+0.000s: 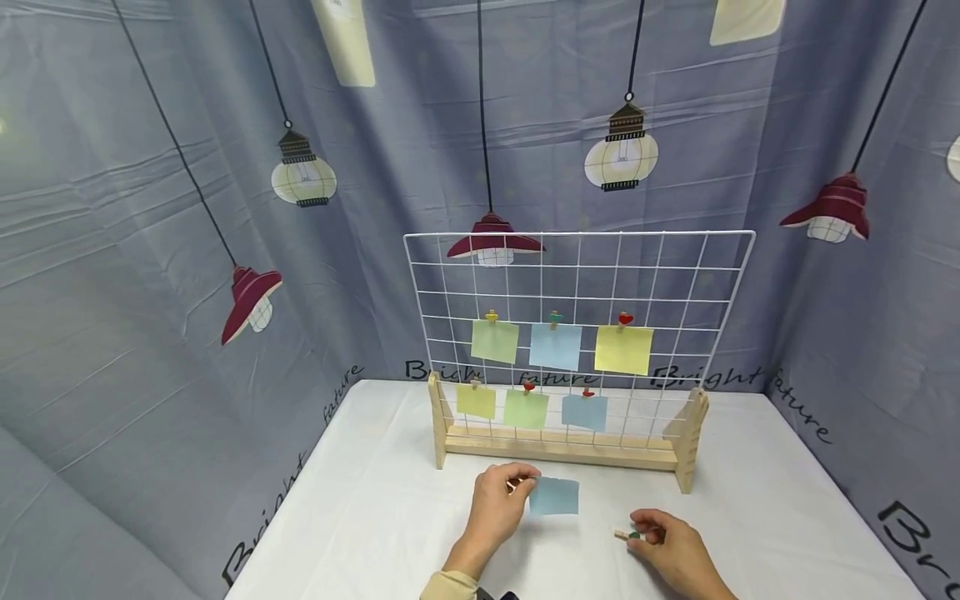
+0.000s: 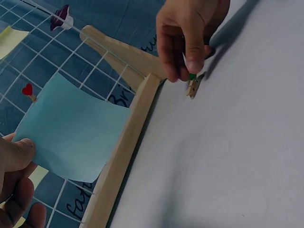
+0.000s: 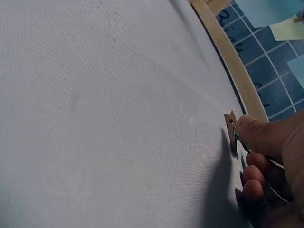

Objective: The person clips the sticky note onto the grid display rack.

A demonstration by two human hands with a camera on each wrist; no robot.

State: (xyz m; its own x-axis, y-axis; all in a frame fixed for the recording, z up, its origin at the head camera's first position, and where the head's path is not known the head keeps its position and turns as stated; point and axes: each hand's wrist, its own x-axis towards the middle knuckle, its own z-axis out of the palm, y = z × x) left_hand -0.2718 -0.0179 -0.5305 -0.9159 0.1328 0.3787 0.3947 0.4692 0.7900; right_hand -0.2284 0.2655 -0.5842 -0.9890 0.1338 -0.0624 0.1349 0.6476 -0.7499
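Observation:
My left hand (image 1: 497, 504) pinches a blue paper note (image 1: 554, 496) by its left edge, thumb on the near face in the left wrist view. The note is above the white table, in front of the grid rack. To the right, my right hand (image 1: 673, 552) holds a small wooden clothespin (image 3: 231, 130) between thumb and fingers, just over the table. A green decoration on the clothespin (image 2: 193, 88) is partly hidden by the fingertips. The white wire grid (image 1: 558, 293) stands upright in a wooden base (image 1: 562, 450), beyond both hands.
Clothespins hold several notes to the grid in two rows: an upper green note (image 1: 495, 342), blue note (image 1: 556, 347) and yellow note (image 1: 624, 350), and smaller-looking ones below. A grey-blue curtain (image 1: 360, 275) with printed lamps surrounds the white table (image 1: 367, 500).

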